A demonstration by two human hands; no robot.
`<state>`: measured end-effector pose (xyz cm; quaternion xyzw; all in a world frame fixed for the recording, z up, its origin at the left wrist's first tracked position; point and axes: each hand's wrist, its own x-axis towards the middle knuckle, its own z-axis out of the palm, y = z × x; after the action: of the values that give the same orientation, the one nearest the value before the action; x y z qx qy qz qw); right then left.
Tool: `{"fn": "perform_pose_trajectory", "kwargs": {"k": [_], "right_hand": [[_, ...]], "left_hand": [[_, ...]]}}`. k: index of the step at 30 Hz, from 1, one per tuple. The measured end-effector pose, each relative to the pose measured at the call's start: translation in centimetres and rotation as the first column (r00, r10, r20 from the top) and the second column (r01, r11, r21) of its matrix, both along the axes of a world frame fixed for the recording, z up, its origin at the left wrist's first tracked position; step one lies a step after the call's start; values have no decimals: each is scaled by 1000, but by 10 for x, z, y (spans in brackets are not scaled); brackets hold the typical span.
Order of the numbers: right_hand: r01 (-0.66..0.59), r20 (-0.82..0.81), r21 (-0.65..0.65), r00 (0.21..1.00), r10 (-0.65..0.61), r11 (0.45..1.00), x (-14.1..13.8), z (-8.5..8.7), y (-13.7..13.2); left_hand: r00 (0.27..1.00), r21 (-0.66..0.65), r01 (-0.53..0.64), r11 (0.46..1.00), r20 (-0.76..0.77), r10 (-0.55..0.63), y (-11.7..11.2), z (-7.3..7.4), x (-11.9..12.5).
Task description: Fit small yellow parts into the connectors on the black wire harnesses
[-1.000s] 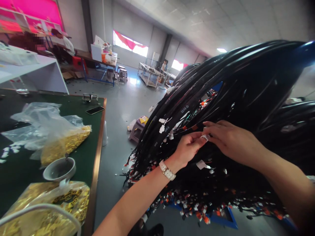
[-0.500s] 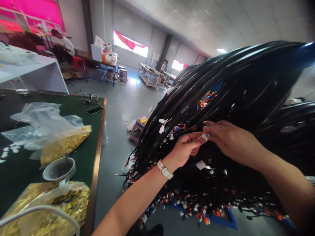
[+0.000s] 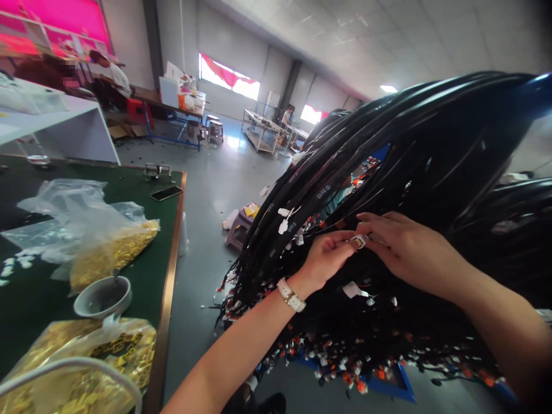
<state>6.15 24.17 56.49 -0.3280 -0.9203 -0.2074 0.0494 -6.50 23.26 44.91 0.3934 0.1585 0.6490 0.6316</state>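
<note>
A workroom with a grey floor (image 3: 202, 190) stretches out behind a large hanging bundle of black cables (image 3: 431, 144), its lower ends crowded with white and orange plugs (image 3: 345, 368). In front of the bundle, near its middle, two bare hands meet at one small white connector (image 3: 359, 241). The left hand (image 3: 328, 260), with a white-strapped watch (image 3: 291, 295) at its wrist, has thumb and forefinger closed in a pinch on the connector. The right hand (image 3: 401, 244) has its fingertips drawn together on the connector's other end; some of its fingers are hidden. To the left of the bundle, a green-topped table (image 3: 149, 276) bears clear bags of small yellow pieces (image 3: 116, 250), a grey bowl (image 3: 81, 310) and a phone (image 3: 166, 193). Just left of the bundle stands a low stool (image 3: 236, 236); far behind it, leftward, sits a person in a white top (image 3: 119, 80).
</note>
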Motion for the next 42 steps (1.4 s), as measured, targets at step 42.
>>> {"fn": "perform_pose_trajectory", "kwargs": {"k": [42], "right_hand": [[58, 124, 419, 985, -120, 906, -11, -14, -2]], "left_hand": [[980, -300, 66, 952, 197, -6, 8, -2, -5]]}}
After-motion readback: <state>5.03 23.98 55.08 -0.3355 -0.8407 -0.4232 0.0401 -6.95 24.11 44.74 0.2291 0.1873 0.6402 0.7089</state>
